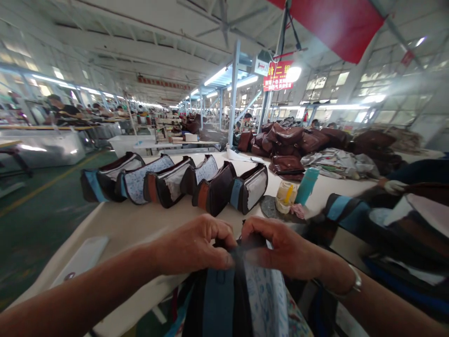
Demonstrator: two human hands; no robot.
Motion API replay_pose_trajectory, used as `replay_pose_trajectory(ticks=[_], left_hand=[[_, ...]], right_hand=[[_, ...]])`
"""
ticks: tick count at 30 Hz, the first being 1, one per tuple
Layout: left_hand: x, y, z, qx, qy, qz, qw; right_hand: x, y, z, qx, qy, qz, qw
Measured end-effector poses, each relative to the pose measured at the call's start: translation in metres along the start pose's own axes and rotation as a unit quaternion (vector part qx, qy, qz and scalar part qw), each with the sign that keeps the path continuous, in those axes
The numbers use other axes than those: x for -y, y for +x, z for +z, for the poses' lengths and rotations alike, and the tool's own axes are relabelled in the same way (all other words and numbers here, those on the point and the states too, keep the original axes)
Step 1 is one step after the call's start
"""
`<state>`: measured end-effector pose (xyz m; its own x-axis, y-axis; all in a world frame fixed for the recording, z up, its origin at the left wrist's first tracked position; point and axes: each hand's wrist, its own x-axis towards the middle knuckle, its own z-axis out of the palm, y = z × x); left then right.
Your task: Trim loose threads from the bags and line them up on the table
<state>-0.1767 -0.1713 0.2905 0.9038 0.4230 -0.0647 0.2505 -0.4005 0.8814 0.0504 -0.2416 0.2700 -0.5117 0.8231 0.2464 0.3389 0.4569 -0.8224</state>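
Observation:
Low in the centre hangs a dark bag piece (219, 299) with a blue stripe and a pale printed lining, close to my body. My left hand (201, 245) pinches its top edge between thumb and curled fingers. Just to the right, my right hand (280, 248) grips the same top edge, with a silver bangle on the wrist. The two hands are almost touching. What lies between the fingertips is dark and too small to make out.
Several bag pieces (219, 189) stand in a row across the pale table (136, 224). Right of them are a glue jar (286, 196) and a teal bottle (307, 185). Brown bags are heaped behind. A co-worker's gloved hand (395, 187) is at the right, near more bag pieces.

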Motion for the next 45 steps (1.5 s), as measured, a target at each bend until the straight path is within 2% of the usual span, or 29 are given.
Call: replay_pose_trajectory(ticks=[3,10,15,20,23,28,33,37,40,42,45], left_hand=[[-0.002,0.005,0.002,-0.005,0.013,-0.005,1.000],[-0.004,0.019,0.004,-0.016,0.029,-0.011,0.999],[-0.004,0.026,0.004,-0.008,0.035,-0.029,0.999],[-0.002,0.031,0.006,-0.007,0.045,-0.027,0.999],[-0.002,0.030,0.007,-0.005,0.025,-0.035,0.999],[-0.003,0.030,0.010,0.001,-0.016,-0.044,0.999],[-0.003,0.033,0.016,-0.055,0.075,-0.042,0.995],[0.001,0.032,0.021,-0.077,0.169,0.012,0.982],[0.005,0.030,0.023,-0.082,0.251,0.050,0.963],[0.005,0.029,0.024,-0.085,0.313,0.059,0.944],[0.003,0.025,0.026,-0.070,0.411,0.056,0.907]], right_hand=[[-0.003,0.003,-0.003,0.003,0.023,-0.012,1.000],[-0.020,0.004,-0.005,0.001,0.148,0.035,0.988],[-0.018,-0.002,-0.010,-0.013,0.097,0.040,0.994],[-0.019,-0.002,-0.008,-0.012,0.128,0.076,0.989],[-0.021,-0.002,-0.005,-0.033,0.116,0.090,0.989],[-0.019,-0.004,-0.001,-0.063,0.079,0.047,0.994],[-0.021,-0.007,0.003,-0.094,-0.015,-0.006,0.995],[-0.023,-0.009,0.010,-0.141,-0.101,-0.041,0.984],[-0.021,-0.009,0.014,-0.177,-0.123,-0.013,0.976],[-0.020,-0.008,0.015,-0.176,-0.136,-0.002,0.975],[-0.021,-0.007,0.015,-0.165,-0.173,-0.030,0.971]])
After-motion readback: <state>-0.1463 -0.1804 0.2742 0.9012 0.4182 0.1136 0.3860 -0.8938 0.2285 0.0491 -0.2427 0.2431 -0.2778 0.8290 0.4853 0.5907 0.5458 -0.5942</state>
